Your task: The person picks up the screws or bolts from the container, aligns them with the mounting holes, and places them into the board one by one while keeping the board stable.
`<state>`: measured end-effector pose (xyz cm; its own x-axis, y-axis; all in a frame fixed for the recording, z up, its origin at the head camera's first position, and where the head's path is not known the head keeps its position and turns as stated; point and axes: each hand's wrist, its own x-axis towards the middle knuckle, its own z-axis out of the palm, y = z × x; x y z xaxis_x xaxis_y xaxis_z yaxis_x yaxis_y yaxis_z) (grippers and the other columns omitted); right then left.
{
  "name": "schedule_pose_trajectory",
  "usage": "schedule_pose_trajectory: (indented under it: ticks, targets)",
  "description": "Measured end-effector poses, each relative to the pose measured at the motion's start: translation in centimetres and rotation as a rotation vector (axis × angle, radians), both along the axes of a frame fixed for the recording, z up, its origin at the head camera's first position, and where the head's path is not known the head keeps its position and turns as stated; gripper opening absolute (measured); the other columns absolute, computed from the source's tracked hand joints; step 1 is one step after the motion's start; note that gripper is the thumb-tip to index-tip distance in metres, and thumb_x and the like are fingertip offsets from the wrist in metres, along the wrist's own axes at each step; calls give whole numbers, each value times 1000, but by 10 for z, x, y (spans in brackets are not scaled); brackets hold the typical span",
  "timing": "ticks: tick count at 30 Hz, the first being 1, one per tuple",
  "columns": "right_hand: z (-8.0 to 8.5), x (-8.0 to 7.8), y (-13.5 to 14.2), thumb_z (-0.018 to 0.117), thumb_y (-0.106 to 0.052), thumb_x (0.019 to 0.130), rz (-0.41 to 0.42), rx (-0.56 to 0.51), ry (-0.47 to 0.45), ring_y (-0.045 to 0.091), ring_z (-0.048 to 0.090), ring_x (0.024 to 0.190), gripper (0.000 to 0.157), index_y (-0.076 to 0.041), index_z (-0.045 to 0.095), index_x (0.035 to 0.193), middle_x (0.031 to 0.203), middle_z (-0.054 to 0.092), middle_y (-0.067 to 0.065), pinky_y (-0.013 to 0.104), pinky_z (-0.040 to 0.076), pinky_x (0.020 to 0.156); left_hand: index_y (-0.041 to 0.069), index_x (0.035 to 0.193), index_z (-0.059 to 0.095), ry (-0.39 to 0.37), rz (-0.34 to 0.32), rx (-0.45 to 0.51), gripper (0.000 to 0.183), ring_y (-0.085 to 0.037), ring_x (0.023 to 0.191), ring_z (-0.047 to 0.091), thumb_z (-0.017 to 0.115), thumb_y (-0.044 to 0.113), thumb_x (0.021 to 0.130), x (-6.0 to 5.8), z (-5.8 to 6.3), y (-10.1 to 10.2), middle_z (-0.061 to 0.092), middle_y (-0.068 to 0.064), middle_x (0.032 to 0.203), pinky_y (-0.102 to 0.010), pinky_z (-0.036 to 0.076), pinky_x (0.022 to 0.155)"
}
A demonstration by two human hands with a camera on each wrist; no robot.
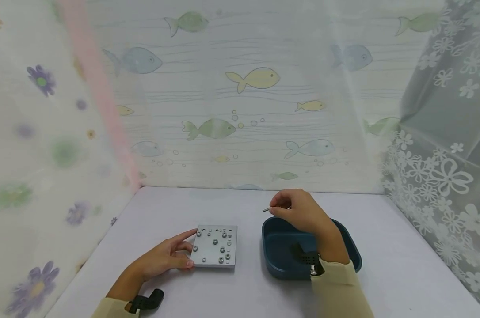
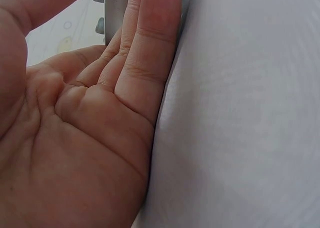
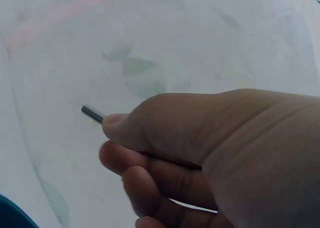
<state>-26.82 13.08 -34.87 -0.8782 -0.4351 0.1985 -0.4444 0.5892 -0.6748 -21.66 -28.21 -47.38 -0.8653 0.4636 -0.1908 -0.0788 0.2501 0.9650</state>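
A square silver metal block [image 1: 213, 249] lies on the white table, its top dotted with several small screw heads and holes. My left hand [image 1: 170, 255] grips the block's left side, thumb at the near corner and index finger at the far one. In the left wrist view, the palm [image 2: 95, 143] is close to the table, and fingers lie along the block's side. Above the far rim of a dark blue bin [image 1: 272, 265], my right hand [image 1: 299, 210] pinches a short, thin metal pin [image 3: 92, 114] between thumb and index finger. The pin's rear end is hidden by the fingers.
The white table [image 1: 248, 291] extends around the block and bin. A fish-print curtain [image 1: 240, 145] hangs behind it, a flower-print sheet [image 1: 65, 176] at the left and a lace-like floral sheet [image 1: 451, 172] at the right. The right forearm covers part of the bin's inside.
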Motion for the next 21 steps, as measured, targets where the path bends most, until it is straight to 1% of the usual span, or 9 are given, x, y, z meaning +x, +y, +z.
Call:
schedule_pose_trajectory:
  ticks: [3, 6, 8, 12, 15, 21]
  targets:
    - [-6, 0, -18, 74, -25, 95, -27, -52, -22, 18, 64, 84, 5, -20, 73, 98, 91, 71, -5, 35, 55, 77, 17, 167, 22, 4, -2, -1, 100, -24, 96, 71, 83, 13, 87, -1, 1, 1, 60, -15, 127, -31, 56, 89]
    - [-15, -3, -36, 75, -23, 93, -64, -103, -36, 18, 65, 81, 5, -19, 73, 95, 88, 71, -4, 34, 54, 74, 18, 166, 22, 9, -6, -5, 100, -25, 97, 72, 83, 12, 87, -2, 2, 1, 60, -16, 127, -31, 56, 89]
    - [-22, -4, -49, 75, -22, 92, -77, -117, -37, 17, 64, 79, 5, -19, 73, 94, 86, 70, -4, 34, 54, 72, 17, 166, 23, 11, -4, -7, 100, -26, 98, 72, 83, 12, 87, -2, 3, 1, 60, -16, 127, -31, 56, 89]
    - [-38, -6, -71, 75, -20, 92, -87, -100, -33, 15, 63, 78, 4, -18, 73, 93, 85, 69, -5, 33, 52, 69, 16, 166, 23, 5, -2, -3, 100, -25, 98, 72, 83, 12, 86, -3, 2, 3, 60, -15, 127, -31, 56, 90]
    - [-50, -7, -85, 74, -20, 93, -99, -76, -41, 13, 63, 79, 5, -16, 73, 95, 86, 68, -6, 32, 52, 69, 16, 166, 24, 3, 3, -7, 99, -25, 97, 71, 84, 13, 86, -2, 1, 4, 60, -15, 127, -31, 55, 90]
    - [-65, -5, -108, 72, -17, 95, -140, -28, -47, 12, 62, 80, 5, -13, 75, 96, 86, 69, -6, 30, 53, 70, 18, 166, 24, 16, 21, -46, 99, -26, 95, 71, 84, 16, 87, 1, 1, 0, 59, -15, 127, -30, 54, 90]
